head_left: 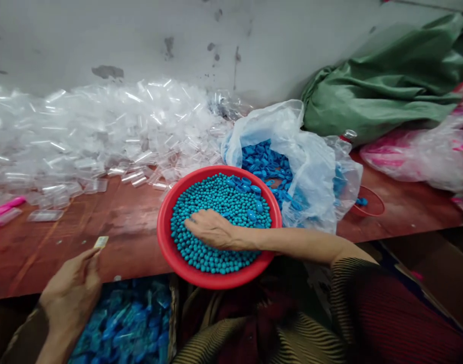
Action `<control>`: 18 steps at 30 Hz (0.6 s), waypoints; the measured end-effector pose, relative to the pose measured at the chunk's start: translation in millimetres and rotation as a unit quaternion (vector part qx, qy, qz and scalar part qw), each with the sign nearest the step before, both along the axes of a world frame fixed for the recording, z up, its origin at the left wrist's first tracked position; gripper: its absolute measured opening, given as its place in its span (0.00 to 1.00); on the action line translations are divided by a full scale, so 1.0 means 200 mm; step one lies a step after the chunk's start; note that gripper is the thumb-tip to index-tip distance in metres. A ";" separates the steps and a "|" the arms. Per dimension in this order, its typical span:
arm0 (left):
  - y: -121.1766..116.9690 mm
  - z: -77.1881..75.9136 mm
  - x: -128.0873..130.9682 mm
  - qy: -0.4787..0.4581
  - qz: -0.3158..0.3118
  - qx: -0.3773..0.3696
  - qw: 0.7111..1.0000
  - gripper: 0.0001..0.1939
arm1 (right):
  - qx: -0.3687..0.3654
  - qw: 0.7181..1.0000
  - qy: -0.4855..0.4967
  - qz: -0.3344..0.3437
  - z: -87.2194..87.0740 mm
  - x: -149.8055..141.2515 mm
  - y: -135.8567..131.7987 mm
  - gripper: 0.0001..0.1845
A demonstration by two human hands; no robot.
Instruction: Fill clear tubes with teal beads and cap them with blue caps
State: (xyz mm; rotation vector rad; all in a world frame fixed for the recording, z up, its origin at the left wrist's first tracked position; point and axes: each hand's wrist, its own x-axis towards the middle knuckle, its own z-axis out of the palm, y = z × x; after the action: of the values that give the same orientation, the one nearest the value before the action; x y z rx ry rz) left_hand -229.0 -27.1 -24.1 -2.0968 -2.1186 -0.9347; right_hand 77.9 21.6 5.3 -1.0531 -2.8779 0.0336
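My left hand (74, 285) is at the lower left, thumb and fingers pinched on a small pale rectangular piece (101, 242) that sticks out past the fingertips above the table's front edge. In the middle stands a red basin (165, 227) filled with small round turquoise beads (212, 260). My right hand (210, 228) reaches into it from the right, fingers curled down among the beads; whatever they grasp is hidden. Several glossy blue caps (245, 185) lie on the beads along the basin's far and right side.
Clear plastic tubes (102, 131) are heaped along the wall. Behind the basin, a translucent bag (310, 167) spills blue plastic parts (267, 159). A green sack (375, 91) and a bag of pink pieces (409, 151) lie right. Below the table, a box holds blue items (128, 318).
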 end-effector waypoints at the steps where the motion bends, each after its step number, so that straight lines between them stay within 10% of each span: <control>1: 0.03 0.01 0.07 0.013 -0.001 0.030 0.999 0.20 | 0.009 0.998 -0.021 -0.060 -0.03 0.08 0.01 0.15; 5: 0.11 0.05 0.38 0.021 -0.109 0.097 0.989 0.11 | 0.005 0.996 -0.048 -0.070 -0.10 0.27 0.06 0.15; 10: 0.01 0.08 0.75 0.093 -0.228 0.075 0.966 0.12 | 0.027 0.986 -0.048 -0.158 0.02 0.42 0.00 0.15; 18: -0.06 0.15 1.05 0.164 -0.394 -0.277 0.861 0.17 | -0.064 0.998 0.008 0.006 0.00 0.61 -0.21 0.14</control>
State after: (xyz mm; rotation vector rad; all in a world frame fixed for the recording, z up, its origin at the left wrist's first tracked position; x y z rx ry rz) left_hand -19.0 -38.3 5.9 -3.2052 -1.4344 0.1301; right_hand 199.4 -20.2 4.4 -1.0505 -2.9022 0.2289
